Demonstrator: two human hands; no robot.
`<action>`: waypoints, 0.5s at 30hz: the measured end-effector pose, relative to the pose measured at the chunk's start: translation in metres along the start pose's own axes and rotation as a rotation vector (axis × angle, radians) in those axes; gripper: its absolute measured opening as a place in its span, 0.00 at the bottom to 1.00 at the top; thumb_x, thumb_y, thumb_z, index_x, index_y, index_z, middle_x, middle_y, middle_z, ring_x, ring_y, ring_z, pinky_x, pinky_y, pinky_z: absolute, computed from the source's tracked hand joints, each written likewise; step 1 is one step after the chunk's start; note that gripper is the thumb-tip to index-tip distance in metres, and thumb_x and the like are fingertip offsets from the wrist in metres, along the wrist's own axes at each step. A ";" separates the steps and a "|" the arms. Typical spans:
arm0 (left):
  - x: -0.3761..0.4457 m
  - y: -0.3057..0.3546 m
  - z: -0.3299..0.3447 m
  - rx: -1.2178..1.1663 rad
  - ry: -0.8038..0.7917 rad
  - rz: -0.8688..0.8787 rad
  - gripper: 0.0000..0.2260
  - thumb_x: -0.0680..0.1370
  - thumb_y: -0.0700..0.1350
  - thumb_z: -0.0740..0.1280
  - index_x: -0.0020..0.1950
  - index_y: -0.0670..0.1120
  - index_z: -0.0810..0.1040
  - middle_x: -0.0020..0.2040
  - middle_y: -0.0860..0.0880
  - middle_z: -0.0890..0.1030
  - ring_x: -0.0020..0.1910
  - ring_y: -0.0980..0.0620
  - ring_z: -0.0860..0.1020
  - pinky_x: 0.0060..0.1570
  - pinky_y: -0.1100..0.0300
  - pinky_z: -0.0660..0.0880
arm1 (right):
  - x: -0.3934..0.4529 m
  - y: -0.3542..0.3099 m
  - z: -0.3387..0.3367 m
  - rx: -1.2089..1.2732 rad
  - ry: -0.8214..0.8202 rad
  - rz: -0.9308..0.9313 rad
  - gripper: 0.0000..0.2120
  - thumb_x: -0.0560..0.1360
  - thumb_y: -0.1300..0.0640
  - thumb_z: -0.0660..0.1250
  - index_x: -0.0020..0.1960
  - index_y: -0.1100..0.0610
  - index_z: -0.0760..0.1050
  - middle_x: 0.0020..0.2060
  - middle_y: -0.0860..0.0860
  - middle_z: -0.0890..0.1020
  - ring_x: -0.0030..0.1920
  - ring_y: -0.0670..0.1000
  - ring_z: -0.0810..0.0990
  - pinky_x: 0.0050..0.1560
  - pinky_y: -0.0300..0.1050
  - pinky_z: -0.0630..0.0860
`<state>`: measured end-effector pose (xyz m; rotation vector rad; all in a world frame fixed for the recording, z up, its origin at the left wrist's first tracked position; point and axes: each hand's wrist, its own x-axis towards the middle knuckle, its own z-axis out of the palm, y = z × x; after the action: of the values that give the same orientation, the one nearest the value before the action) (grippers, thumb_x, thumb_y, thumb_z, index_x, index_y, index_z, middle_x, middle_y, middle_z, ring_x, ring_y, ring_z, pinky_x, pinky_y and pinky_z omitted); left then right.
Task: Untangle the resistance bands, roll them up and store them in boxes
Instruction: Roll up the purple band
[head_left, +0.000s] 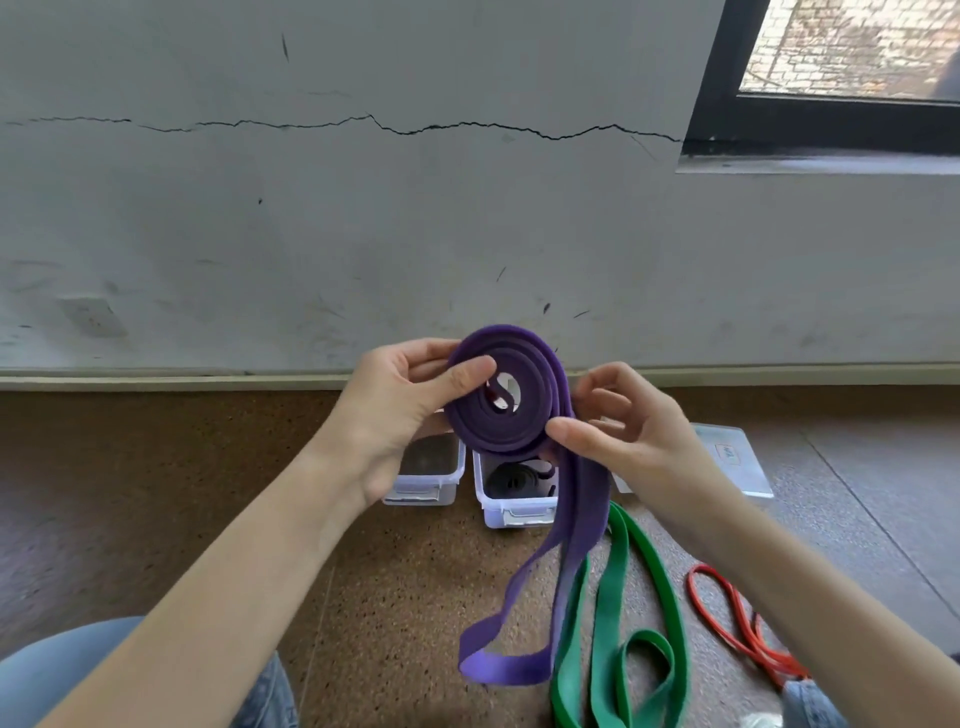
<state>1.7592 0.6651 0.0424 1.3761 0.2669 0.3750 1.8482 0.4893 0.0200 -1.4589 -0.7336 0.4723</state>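
Boxes (470, 480) behind purple band (506, 405)

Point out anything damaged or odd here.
A long jagged crack runs across the wall toward the window. Otherwise nothing: the purple band is mid-roll, its tail hanging loose.

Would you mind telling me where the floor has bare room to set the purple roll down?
Bare floor lies left of the two open boxes, up to the wall. It is crowded right of them: lid, green band, red band.
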 end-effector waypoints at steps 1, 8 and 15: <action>0.000 -0.001 0.001 -0.032 0.025 0.004 0.17 0.62 0.45 0.72 0.50 0.42 0.79 0.41 0.48 0.85 0.39 0.53 0.83 0.34 0.64 0.78 | 0.000 0.002 0.002 0.033 -0.005 0.012 0.23 0.59 0.47 0.75 0.47 0.57 0.71 0.43 0.53 0.84 0.41 0.56 0.84 0.44 0.52 0.80; -0.004 -0.019 0.011 -0.098 0.039 -0.020 0.22 0.62 0.46 0.72 0.55 0.41 0.77 0.48 0.46 0.85 0.44 0.52 0.83 0.41 0.60 0.80 | -0.003 0.000 0.001 0.053 0.068 -0.014 0.19 0.62 0.53 0.75 0.48 0.56 0.72 0.41 0.50 0.84 0.38 0.51 0.83 0.34 0.41 0.79; -0.012 -0.021 0.003 0.000 -0.262 -0.298 0.22 0.65 0.42 0.73 0.58 0.44 0.77 0.53 0.45 0.83 0.50 0.46 0.82 0.43 0.57 0.80 | -0.001 -0.008 -0.012 0.014 0.072 -0.069 0.14 0.61 0.52 0.75 0.45 0.52 0.77 0.40 0.54 0.85 0.37 0.52 0.84 0.35 0.39 0.78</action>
<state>1.7517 0.6543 0.0214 1.3450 0.2495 -0.0531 1.8549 0.4790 0.0281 -1.4259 -0.7198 0.3700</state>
